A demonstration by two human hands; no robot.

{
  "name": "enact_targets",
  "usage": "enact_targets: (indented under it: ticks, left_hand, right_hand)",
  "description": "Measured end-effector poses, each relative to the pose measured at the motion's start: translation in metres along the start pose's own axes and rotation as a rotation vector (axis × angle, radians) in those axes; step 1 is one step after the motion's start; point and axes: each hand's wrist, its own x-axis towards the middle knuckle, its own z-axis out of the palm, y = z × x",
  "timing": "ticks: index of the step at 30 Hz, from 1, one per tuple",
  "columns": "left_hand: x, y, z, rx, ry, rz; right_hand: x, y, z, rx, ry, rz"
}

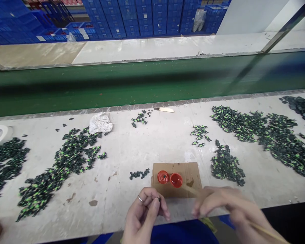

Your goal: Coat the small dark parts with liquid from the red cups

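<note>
My left hand (147,211), with a ring on one finger, pinches a small dark piece (159,199) between thumb and fingertips; most of the piece is hidden. To the right, my right hand (218,203) is blurred by motion, its fingers closed on a thin wooden stick (265,231). The stick's rear end sticks out behind the hand, and its front end is smeared near the cups. Just beyond both hands lies a piece of cardboard (176,194). On it stand a red cup (159,181) with a small dark bit inside and another red cup (176,185) holding liquid.
Small dark discs (139,174) lie left of the cardboard. Green-and-black pieces form heaps at left (66,159) and right (259,128). A crumpled white cloth (101,123), a knife (165,109) and a tape roll (0,135) lie farther back, before a green belt (132,84).
</note>
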Motion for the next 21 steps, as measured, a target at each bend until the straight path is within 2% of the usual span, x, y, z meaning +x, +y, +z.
enact_targets:
  ticks: [2, 3, 5, 8, 12, 16, 18, 21]
  left_hand:
    - [0.001, 0.006, 0.0, -0.044, 0.021, -0.002]
    - [0.001, 0.009, 0.0, -0.079, 0.018, -0.016]
    - [0.001, 0.015, -0.001, -0.159, -0.019, -0.071]
    - [0.001, 0.019, -0.006, -0.258, -0.125, -0.167]
    - [0.002, 0.018, -0.011, -0.367, -0.265, -0.226]
    - [0.002, 0.018, -0.013, -0.442, -0.357, -0.266]
    - [0.001, 0.019, -0.014, -0.456, -0.384, -0.274]
    - [-0.001, 0.019, -0.013, -0.455, -0.402, -0.286]
  right_hand:
    - [-0.006, 0.02, -0.022, -0.26, 0.085, 0.11]
    - [-0.008, 0.032, -0.033, -0.504, 0.172, 0.174]
    - [-0.009, 0.053, -0.053, -0.72, 0.257, 0.213]
    - [-0.008, 0.075, -0.072, -0.89, 0.227, 0.221]
    - [-0.004, 0.086, -0.079, -0.965, 0.107, 0.18]
    - [0.002, 0.094, -0.084, -0.937, 0.054, 0.115]
    - [0.006, 0.095, -0.084, -0.894, 0.059, 0.067]
    - [0.009, 0.085, -0.073, -0.83, 0.155, -0.001]
